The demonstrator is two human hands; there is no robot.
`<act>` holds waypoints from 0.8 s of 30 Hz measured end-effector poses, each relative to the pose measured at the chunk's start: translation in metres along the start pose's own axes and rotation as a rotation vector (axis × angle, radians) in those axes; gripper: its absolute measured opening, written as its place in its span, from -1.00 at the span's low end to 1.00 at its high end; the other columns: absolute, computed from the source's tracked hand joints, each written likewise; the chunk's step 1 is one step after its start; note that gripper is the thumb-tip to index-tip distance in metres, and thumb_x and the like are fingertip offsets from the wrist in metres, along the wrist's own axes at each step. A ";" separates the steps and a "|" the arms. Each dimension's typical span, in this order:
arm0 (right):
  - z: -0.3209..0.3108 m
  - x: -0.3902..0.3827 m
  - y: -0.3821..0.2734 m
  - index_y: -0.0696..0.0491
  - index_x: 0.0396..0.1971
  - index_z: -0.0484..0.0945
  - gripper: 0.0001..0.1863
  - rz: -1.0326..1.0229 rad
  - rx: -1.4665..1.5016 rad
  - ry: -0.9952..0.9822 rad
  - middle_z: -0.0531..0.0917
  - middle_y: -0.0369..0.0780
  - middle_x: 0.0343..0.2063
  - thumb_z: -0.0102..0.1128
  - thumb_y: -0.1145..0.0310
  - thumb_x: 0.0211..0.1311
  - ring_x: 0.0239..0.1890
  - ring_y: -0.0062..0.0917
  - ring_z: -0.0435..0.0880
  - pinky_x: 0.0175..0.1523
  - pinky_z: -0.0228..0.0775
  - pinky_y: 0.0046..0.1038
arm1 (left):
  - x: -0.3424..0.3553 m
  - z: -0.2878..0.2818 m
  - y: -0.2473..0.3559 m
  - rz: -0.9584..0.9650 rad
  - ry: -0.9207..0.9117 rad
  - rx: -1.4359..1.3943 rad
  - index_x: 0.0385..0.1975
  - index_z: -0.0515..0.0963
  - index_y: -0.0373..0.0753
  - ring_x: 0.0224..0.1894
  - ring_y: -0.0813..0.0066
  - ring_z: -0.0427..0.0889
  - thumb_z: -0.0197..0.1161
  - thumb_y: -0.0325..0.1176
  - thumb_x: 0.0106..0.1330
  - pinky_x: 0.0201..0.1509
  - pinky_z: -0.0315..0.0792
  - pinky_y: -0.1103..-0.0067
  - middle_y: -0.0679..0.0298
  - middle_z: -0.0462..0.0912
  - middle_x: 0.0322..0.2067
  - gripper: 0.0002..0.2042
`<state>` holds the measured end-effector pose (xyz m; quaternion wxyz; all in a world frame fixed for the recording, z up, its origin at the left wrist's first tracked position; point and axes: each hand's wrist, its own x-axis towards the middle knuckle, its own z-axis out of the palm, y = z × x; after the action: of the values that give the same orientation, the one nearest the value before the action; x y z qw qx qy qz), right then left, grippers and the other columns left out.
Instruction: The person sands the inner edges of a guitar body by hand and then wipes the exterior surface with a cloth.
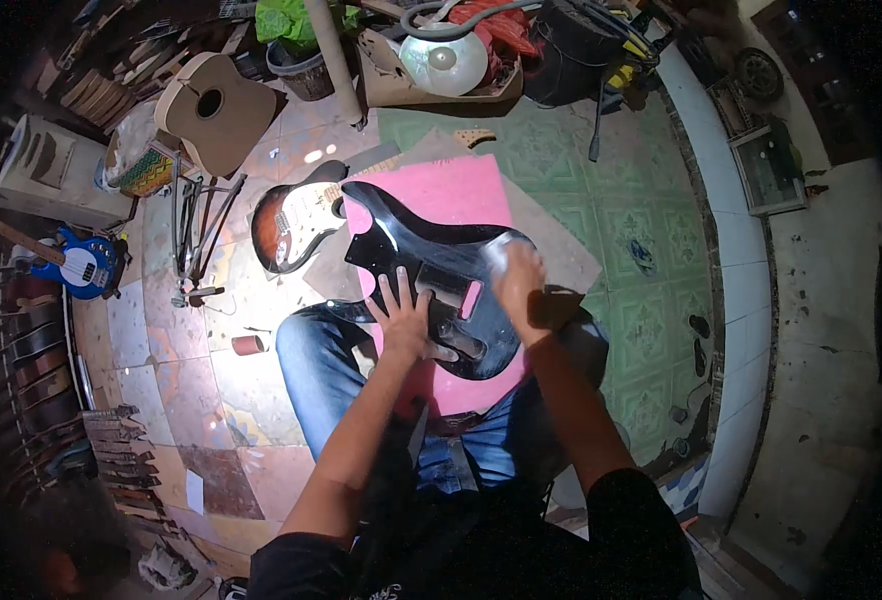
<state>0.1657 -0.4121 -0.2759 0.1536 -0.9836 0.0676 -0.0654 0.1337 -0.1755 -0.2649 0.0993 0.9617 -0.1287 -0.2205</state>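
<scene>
A glossy black electric guitar body (401, 235), with hollowed cavities and no neck, lies tilted across my lap on a pink board (461, 185). My left hand (401, 315) presses flat on its near left part, fingers spread. Near the body's right edge my right hand (521, 290) is curled over a whitish cloth-like piece (503, 250), which touches the black surface; motion softens its outline. Pink shows through one rectangular opening in the body. Just beyond, on the left, rests a sunburst electric guitar (281, 225) with a white plate, its neck partly covered by the pink board.
A brown sheet (571, 260) spreads under the board. On the tiles at left are a folded metal stand (196, 240) and a reddish-brown roll (248, 345). An unfinished acoustic guitar body (216, 115), a cardboard box (441, 92) and a black bucket (571, 55) stand at the back.
</scene>
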 end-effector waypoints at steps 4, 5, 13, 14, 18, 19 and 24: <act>-0.001 0.009 -0.021 0.05 0.05 0.49 -0.53 0.259 -0.079 0.118 0.54 -0.01 0.04 0.34 0.30 0.12 0.11 0.01 0.50 0.17 0.32 0.02 | 0.001 0.012 -0.009 -0.001 0.068 0.021 0.35 0.40 0.10 0.57 -0.41 -0.27 0.69 0.14 -0.38 0.40 -0.23 -0.45 -0.10 -0.23 0.58 0.08; 0.012 0.002 -0.038 0.04 0.04 0.50 -0.53 0.300 -0.104 0.081 0.54 -0.02 0.03 0.35 0.29 0.11 0.11 -0.01 0.50 0.16 0.33 0.00 | 0.000 0.014 -0.011 -0.007 0.070 0.030 0.36 0.39 0.10 0.57 -0.41 -0.27 0.69 0.14 -0.38 0.41 -0.23 -0.45 -0.10 -0.24 0.58 0.09; -0.001 0.008 -0.016 0.06 0.03 0.50 -0.52 0.122 -0.022 0.078 0.54 -0.05 -0.02 0.37 0.36 0.06 0.08 -0.01 0.50 0.14 0.31 -0.01 | -0.002 0.003 -0.006 0.000 0.028 -0.015 0.38 0.37 0.09 0.57 -0.41 -0.30 0.70 0.17 -0.43 0.41 -0.23 -0.43 -0.13 -0.25 0.58 0.14; -0.003 0.013 -0.010 0.06 0.04 0.49 -0.52 0.230 0.005 0.169 0.54 -0.05 -0.03 0.37 0.38 0.06 0.08 0.00 0.50 0.15 0.30 0.01 | -0.003 0.001 -0.005 0.009 0.040 -0.014 0.38 0.37 0.09 0.57 -0.41 -0.30 0.70 0.18 -0.43 0.41 -0.24 -0.43 -0.13 -0.25 0.58 0.14; 0.030 -0.013 -0.061 0.01 0.04 0.50 -0.48 0.227 -0.060 0.010 0.52 -0.05 0.02 0.42 0.38 0.01 0.11 -0.01 0.48 0.19 0.27 0.03 | -0.003 0.000 -0.005 -0.008 0.000 -0.035 0.37 0.38 0.08 0.58 -0.40 -0.32 0.72 0.16 -0.50 0.42 -0.25 -0.44 -0.12 -0.25 0.58 0.17; 0.029 -0.024 -0.073 0.01 0.04 0.50 -0.47 0.062 -0.010 0.013 0.52 -0.06 0.04 0.42 0.36 0.00 0.12 -0.03 0.48 0.19 0.28 0.01 | -0.003 0.005 -0.010 -0.023 -0.001 -0.022 0.37 0.38 0.09 0.58 -0.39 -0.33 0.73 0.17 -0.54 0.42 -0.25 -0.44 -0.11 -0.25 0.58 0.19; 0.020 0.010 -0.003 0.03 0.02 0.49 -0.49 0.190 -0.043 0.042 0.53 -0.01 0.01 0.41 0.32 0.02 0.10 0.03 0.48 0.12 0.32 0.00 | 0.001 0.015 -0.009 0.019 0.017 0.015 0.42 0.29 0.03 0.56 -0.47 -0.41 0.66 0.39 -0.62 0.36 -0.30 -0.51 -0.18 -0.32 0.57 0.34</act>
<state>0.1791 -0.4049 -0.2922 0.1363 -0.9743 0.1652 -0.0695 0.1300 -0.1694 -0.2806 0.0952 0.9630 -0.1388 -0.2103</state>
